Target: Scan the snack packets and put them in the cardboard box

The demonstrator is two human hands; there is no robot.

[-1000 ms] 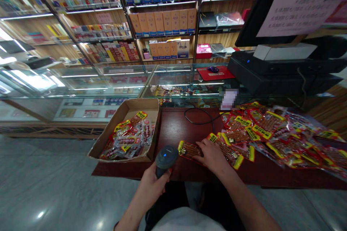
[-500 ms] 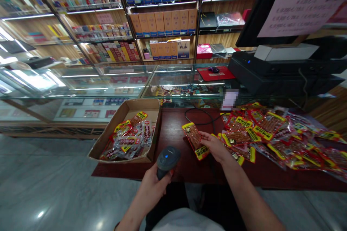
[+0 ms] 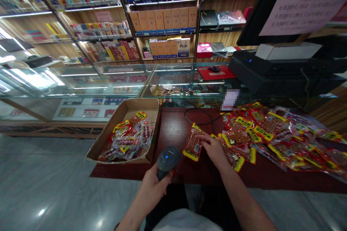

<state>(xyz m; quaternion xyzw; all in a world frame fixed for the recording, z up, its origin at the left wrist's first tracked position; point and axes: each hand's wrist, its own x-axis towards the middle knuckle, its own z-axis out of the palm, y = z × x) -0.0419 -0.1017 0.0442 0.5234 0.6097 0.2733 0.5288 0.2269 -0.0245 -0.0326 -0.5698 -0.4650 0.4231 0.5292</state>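
Note:
My left hand (image 3: 155, 187) is wrapped round the handle of a dark grey barcode scanner (image 3: 168, 158), whose head shows a small blue light. To its right, my right hand (image 3: 214, 148) grips the right edge of a snack packet (image 3: 193, 144) with red and yellow borders and brown sticks inside. Its fingertips lie over the packet's face; the thumb is hidden. Right of this hand spreads a heap of similar packets (image 3: 268, 126). An open cardboard box (image 3: 155, 115) stands left of the scanner, with several packets (image 3: 128, 139) lying in it.
A dark red wooden table (image 3: 170, 126) carries the box and the heap. A black cable (image 3: 200, 112) loops across it. Behind runs a glass counter (image 3: 179, 79) with a mouse (image 3: 214, 69) on a red mat (image 3: 226, 74). A monitor (image 3: 255, 11) stands at the right.
The packet in my right hand has turned from slanting to more upright, with its printed back label now showing. The scanner and my left hand stay almost where they were.

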